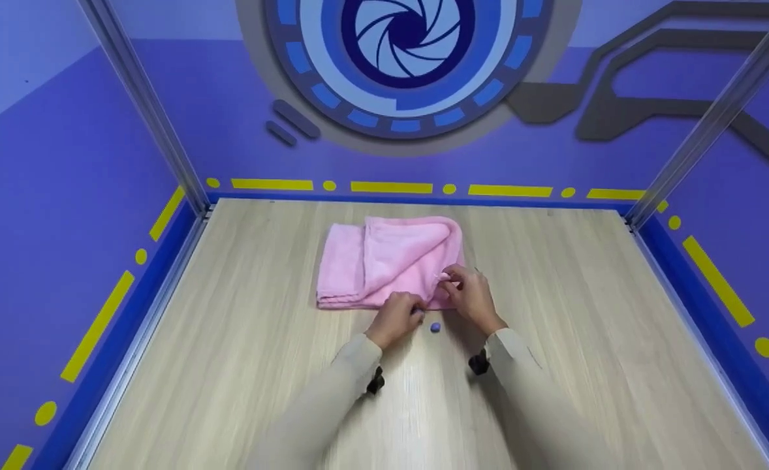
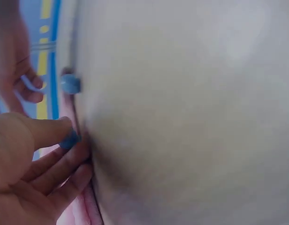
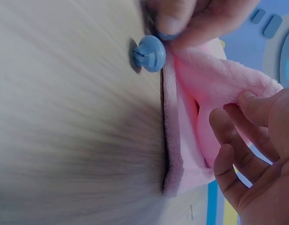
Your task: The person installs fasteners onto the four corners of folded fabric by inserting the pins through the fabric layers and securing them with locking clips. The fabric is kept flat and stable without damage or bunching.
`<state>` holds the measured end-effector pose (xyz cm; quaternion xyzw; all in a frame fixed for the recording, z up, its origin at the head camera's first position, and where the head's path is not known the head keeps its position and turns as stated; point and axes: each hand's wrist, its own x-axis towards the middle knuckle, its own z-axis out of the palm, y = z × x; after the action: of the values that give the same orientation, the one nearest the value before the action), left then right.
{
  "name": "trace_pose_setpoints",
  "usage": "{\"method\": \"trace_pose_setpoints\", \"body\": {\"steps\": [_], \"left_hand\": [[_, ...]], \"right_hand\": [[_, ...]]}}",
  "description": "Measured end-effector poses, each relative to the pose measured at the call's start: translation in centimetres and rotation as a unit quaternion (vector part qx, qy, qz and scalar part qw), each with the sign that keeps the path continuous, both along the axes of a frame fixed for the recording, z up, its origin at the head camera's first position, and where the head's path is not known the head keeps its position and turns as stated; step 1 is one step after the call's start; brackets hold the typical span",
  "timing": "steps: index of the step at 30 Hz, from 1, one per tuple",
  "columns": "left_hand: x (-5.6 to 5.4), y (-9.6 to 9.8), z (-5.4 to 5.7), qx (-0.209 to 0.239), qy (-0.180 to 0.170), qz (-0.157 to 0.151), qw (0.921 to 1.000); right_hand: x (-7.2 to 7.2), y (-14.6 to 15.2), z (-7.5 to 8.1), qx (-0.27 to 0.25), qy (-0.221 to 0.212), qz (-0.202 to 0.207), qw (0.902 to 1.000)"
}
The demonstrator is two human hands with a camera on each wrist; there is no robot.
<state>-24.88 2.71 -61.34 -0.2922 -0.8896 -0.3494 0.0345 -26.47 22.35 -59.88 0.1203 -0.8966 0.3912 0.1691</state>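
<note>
A folded pink towel (image 1: pixel 345 261) lies on the table, its front right corner peeled up. My right hand (image 1: pixel 474 299) pinches that corner between thumb and fingers; in the right wrist view the lifted layer of pink cloth (image 3: pixel 256 77) slopes from it, the other fingers loosely bent below. At the towel's front edge, my left hand (image 1: pixel 394 320) holds a small blue plastic fastener (image 2: pixel 69 139) between thumb and fingers. A second blue fastener (image 3: pixel 151 54), with a round head and slotted stem, lies on the wood just in front of the towel, between both hands.
The light wooden table (image 1: pixel 241 365) is enclosed by blue-purple walls (image 1: pixel 169 98) with yellow markings along their base. Metal posts (image 1: pixel 146 108) stand at the back corners. Both forearms reach in from the front, a small black device (image 1: pixel 479 363) at each wrist.
</note>
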Motion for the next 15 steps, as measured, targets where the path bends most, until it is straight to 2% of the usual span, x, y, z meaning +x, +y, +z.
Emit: {"method": "trace_pose_setpoints", "body": {"steps": [2,5,10,12,15], "left_hand": [[-0.3,-0.1,0.2,0.061,-0.016,0.006,0.9980],[-0.5,-0.1,0.6,0.134,-0.028,0.032,0.9901],[-0.9,0.2,1.2,0.233,-0.071,0.074,0.9671],[-1.1,0.4,1.3,0.258,-0.089,0.083,0.9584],[-1.3,0.7,1.3,0.275,-0.107,0.095,0.9506]], "right_hand": [[0.0,0.1,0.0,0.000,0.006,0.001,1.0000],[0.0,0.2,0.0,0.001,0.014,0.001,0.9999],[-0.1,0.2,-0.1,-0.003,0.011,0.002,0.9999],[-0.1,0.2,0.0,-0.007,0.006,0.004,0.9999],[0.0,0.1,0.2,-0.012,-0.002,0.008,0.9999]]}}
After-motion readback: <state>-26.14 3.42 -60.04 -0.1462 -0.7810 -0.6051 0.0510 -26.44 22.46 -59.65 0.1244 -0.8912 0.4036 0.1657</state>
